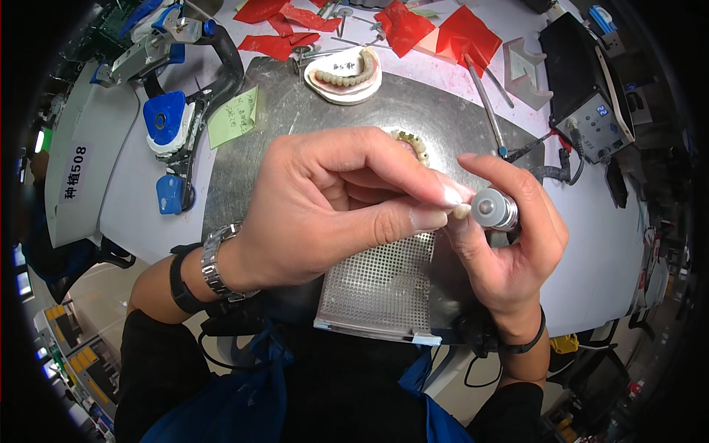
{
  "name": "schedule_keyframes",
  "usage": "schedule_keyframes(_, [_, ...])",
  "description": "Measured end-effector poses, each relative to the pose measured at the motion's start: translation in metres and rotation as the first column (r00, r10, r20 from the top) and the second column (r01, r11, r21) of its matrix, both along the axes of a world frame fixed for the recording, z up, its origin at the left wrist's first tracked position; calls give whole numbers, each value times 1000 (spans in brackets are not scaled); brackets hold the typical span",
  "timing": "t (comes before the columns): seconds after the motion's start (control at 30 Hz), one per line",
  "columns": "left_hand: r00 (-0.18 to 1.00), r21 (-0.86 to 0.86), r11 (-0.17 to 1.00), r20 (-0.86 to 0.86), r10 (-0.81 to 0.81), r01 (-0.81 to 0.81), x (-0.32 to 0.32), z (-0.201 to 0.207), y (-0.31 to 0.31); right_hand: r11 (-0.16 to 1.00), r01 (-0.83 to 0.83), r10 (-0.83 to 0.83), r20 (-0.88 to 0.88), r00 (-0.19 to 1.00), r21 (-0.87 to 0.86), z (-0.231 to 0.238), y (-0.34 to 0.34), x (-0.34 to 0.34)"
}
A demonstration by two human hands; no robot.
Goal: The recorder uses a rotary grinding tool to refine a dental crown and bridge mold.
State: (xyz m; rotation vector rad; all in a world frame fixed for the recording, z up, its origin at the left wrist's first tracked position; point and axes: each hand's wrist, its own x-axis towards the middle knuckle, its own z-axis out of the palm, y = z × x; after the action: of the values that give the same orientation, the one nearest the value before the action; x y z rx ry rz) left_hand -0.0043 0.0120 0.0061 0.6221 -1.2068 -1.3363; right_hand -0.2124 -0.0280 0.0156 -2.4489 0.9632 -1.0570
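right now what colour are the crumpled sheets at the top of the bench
Red; the crumpled sheets show best in the head view, behind the tooth model.

You have two bare hands in view, your left hand [325, 214] and your right hand [509, 244]. One white plaster dental arch model [345, 74] sits ahead, one green paper note [233, 117], one perforated metal tray [380, 284], and about five crumpled red wax sheets [465, 33].

Dental lab bench, tooth-arch model [344, 74], red wax sheets [464, 33], articulator [173, 103]
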Motion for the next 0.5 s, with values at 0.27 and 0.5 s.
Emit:
schedule_keyframes(0.27, [998,10,1000,51,25,-26,0,1,1,998,6,-4,-41,999,57,5,3,-2])
schedule_keyframes(0.5, [999,1,1000,-31,13,-13,-2,0,1,1000,-23,23,20,1000,3,-1,-3,0])
